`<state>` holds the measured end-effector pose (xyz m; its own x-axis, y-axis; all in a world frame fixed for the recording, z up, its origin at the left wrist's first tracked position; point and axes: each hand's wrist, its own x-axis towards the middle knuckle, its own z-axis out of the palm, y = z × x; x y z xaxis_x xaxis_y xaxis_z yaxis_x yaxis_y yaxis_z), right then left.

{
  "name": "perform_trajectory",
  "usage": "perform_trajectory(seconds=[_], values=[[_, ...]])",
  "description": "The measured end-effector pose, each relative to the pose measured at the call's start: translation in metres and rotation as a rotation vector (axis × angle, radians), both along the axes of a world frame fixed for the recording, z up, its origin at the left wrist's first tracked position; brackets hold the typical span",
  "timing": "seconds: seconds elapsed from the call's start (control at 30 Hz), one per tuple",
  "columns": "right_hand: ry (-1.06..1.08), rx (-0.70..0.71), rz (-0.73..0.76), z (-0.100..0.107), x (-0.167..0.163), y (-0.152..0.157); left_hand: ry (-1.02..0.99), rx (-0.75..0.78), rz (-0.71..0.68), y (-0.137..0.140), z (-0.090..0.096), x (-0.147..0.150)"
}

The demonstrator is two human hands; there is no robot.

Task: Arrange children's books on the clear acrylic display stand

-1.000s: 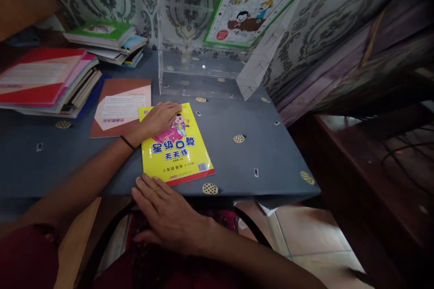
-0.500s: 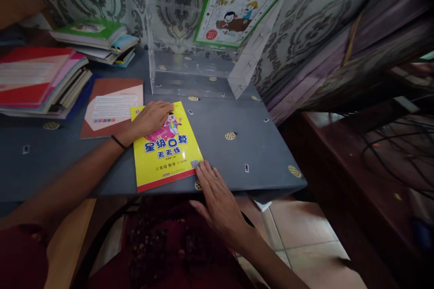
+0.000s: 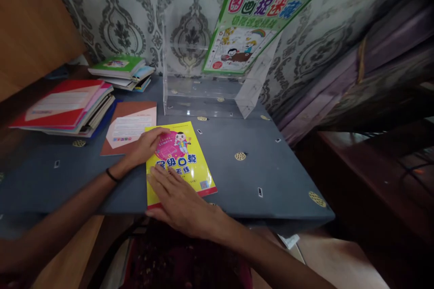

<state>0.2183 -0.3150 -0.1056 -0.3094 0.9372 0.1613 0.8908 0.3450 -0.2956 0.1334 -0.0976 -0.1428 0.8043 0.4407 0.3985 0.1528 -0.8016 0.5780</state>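
Nearest, the right hand (image 3: 185, 207) is lying across the lower part of the yellow book (image 3: 190, 169), its grip released. The left hand (image 3: 147, 146) is resting over the book's left edge, its grip also released. The book is lying near the front of the table (image 3: 267, 158), its corner overlapping a brown booklet (image 3: 130, 122). Farther back, a clear stand (image 3: 252, 97) is holding a tilted green book (image 3: 246, 38).

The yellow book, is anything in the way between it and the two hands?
No, nothing visible is. The right hand lies flat over the lower part of the yellow book, and the left hand is at its left edge. The brown book lies beyond the left wrist, not between.
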Motion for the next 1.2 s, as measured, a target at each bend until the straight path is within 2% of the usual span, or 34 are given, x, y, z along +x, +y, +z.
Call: perform_trajectory(seconds=[0.13, 0.33, 0.47, 0.67, 0.77, 0.83, 1.03, 1.2], values=[[0.007, -0.048, 0.011, -0.012, 0.001, 0.024, 0.002, 0.096, -0.042, -0.005, -0.007, -0.002], [0.013, -0.085, -0.219, -0.028, 0.051, 0.015, 0.041, 0.143, -0.052, -0.007, -0.005, -0.002], [-0.034, -0.078, -0.3, -0.028, 0.065, 0.02, 0.034, 0.141, -0.041, -0.011, -0.002, 0.0], [-0.049, -0.064, -0.294, -0.025, 0.063, 0.083, 0.04, 0.13, 0.0, -0.014, -0.005, 0.002], [-0.047, -0.085, -0.341, -0.025, 0.077, 0.112, 0.046, 0.122, 0.014, -0.015, -0.006, 0.001], [-0.034, -0.083, -0.404, -0.026, 0.091, 0.12, 0.066, 0.119, 0.026, -0.015, -0.005, 0.001], [-0.037, -0.078, -0.555, -0.026, 0.112, 0.109, 0.137, 0.153, 0.09, -0.017, -0.002, 0.001], [-0.053, -0.108, -0.554, -0.028, 0.101, 0.072, 0.143, 0.209, 0.136, -0.018, -0.003, 0.002]])
